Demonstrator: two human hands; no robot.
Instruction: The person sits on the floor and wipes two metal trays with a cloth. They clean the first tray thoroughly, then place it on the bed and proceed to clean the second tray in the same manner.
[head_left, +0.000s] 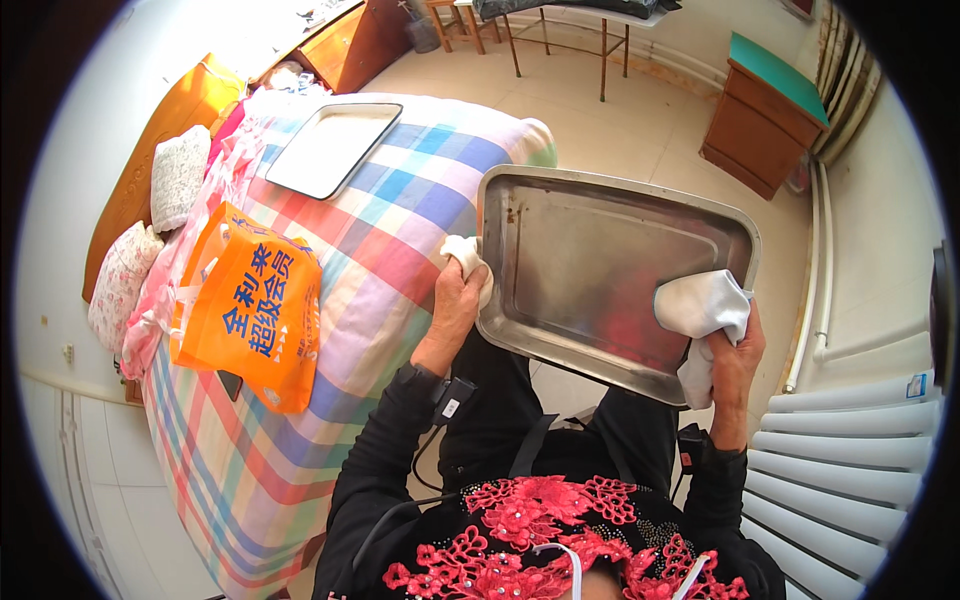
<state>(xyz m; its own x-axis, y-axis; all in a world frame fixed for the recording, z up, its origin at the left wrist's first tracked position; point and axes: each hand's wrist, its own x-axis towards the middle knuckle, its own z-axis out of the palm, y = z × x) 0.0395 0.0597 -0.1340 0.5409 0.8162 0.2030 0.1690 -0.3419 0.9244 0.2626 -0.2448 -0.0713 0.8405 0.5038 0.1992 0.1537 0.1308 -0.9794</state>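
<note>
A rectangular stainless steel tray (592, 240) is held up in front of me, tilted, its hollow side facing me. Brown specks mark its upper left corner. My left hand (456, 298) grips the left rim through a folded white cloth (471, 262). At the right side my right hand (739, 356) clasps a pale grey-white cloth (701, 304), which drapes over the tray's right rim and reaches into its inside. Whether the right fingers also grip the rim is hidden by the cloth.
On the left, a bed with a checked sheet (420, 217) carries a white dark-rimmed tray (337, 150), an orange printed bag (251, 315), a phone (229, 384) and pillows (180, 178). A white radiator (832, 465) stands close by my right arm. A green-topped cabinet (765, 120) is farther off.
</note>
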